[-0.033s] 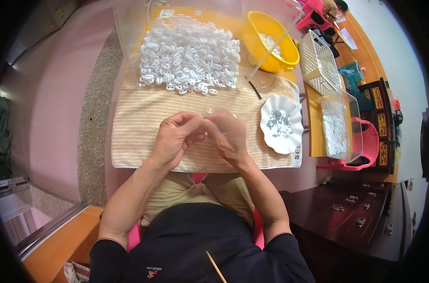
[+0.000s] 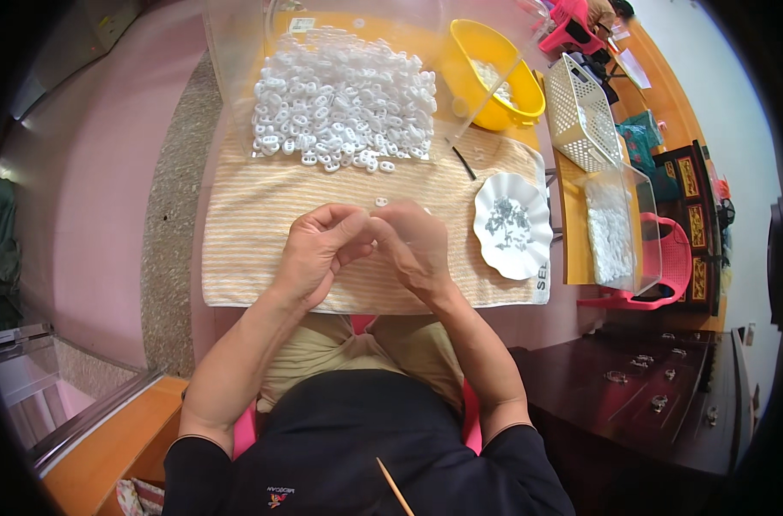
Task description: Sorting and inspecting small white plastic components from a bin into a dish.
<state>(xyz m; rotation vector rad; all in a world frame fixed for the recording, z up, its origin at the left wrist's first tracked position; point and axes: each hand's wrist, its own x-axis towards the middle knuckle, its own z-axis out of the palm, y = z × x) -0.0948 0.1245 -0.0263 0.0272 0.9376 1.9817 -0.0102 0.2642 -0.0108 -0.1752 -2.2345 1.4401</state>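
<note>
My left hand (image 2: pixel 318 249) and my right hand (image 2: pixel 413 245) meet over an orange-striped cloth (image 2: pixel 254 215), fingers curled and fingertips pressed together. Whatever sits between the fingertips is hidden. One small white plastic piece (image 2: pixel 381 201) lies on the cloth just beyond my hands. Farther back, a heap of the same white pieces (image 2: pixel 340 95) fills a clear tray (image 2: pixel 228 77), with a few spilled at its front edge. A white scalloped plate (image 2: pixel 529 258) holding small grey metal bits lies right of my right hand.
A yellow bowl (image 2: pixel 464 69), a white slatted basket (image 2: pixel 580 112) and a clear box (image 2: pixel 645 224) of white parts stand at the right. A thin dark stick (image 2: pixel 464 163) lies on the cloth. A pink chair (image 2: pixel 671 267) and a dark wooden cabinet (image 2: pixel 649 387) are lower right.
</note>
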